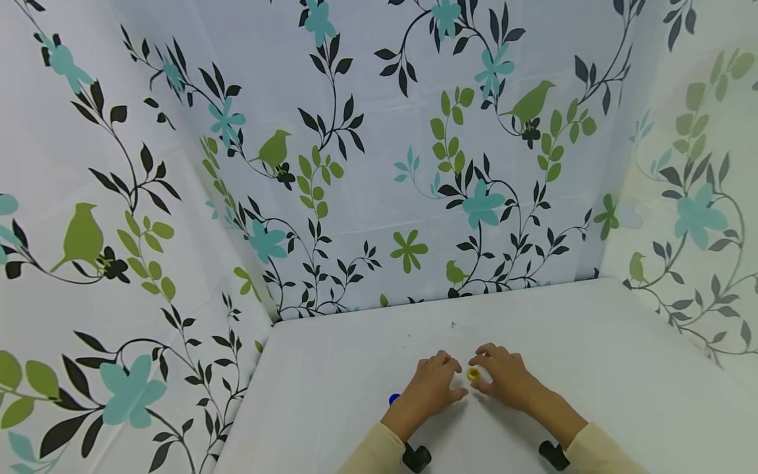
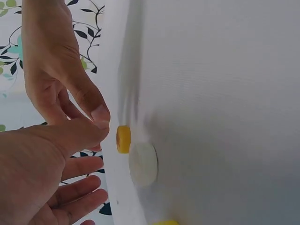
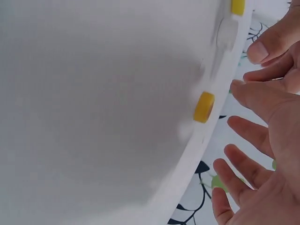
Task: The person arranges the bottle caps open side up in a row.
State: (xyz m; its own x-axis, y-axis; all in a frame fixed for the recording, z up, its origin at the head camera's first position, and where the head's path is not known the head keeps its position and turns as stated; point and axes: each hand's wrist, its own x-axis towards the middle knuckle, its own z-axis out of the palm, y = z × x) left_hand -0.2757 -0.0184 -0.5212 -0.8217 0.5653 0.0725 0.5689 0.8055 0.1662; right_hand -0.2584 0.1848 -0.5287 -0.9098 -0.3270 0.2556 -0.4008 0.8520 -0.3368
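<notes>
In the head view, a small yellow ring-shaped roll [image 1: 473, 374], which looks like a roll of tape, sits on the white table [image 1: 331, 382] between the two hands. My left hand [image 1: 434, 387] is to its left, fingers loosely bent and holding nothing. My right hand [image 1: 505, 377] hovers close at its right, thumb and fingers spread around its side. In the left wrist view, a yellow roll [image 2: 123, 139] stands beside a white roll [image 2: 143, 164]. The right wrist view has a yellow roll [image 3: 204, 107] below the fingertips, with a white roll [image 3: 227, 33] farther up.
A blue round object [image 1: 394, 398] lies partly hidden behind the left wrist. Another yellow piece [image 2: 166, 223] shows at the bottom of the left wrist view. Patterned curtains [image 1: 367, 197] with birds and leaves hang along the table's back and sides.
</notes>
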